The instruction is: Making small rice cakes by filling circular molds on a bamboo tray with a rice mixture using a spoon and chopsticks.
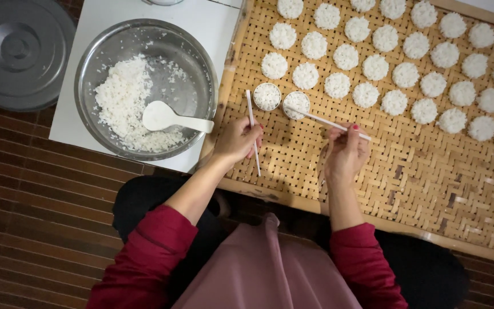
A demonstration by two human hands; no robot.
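My left hand (238, 140) grips a thin white stick (252, 129) held upright over the woven bamboo tray (430, 189); its tip ends beside a small round ring mould filled with rice (267, 96). My right hand (345, 150) pinches a second white stick (326, 121) that slants up-left to another rice-filled ring mould (296, 104). Several rows of round white rice cakes (376, 67) lie on the tray beyond the moulds.
A steel bowl (201, 57) of cooked rice with a white spoon (172, 118) sits on a white board (212, 20) left of the tray. A grey metal lid (18, 51) lies on the slatted floor (41, 217) at far left.
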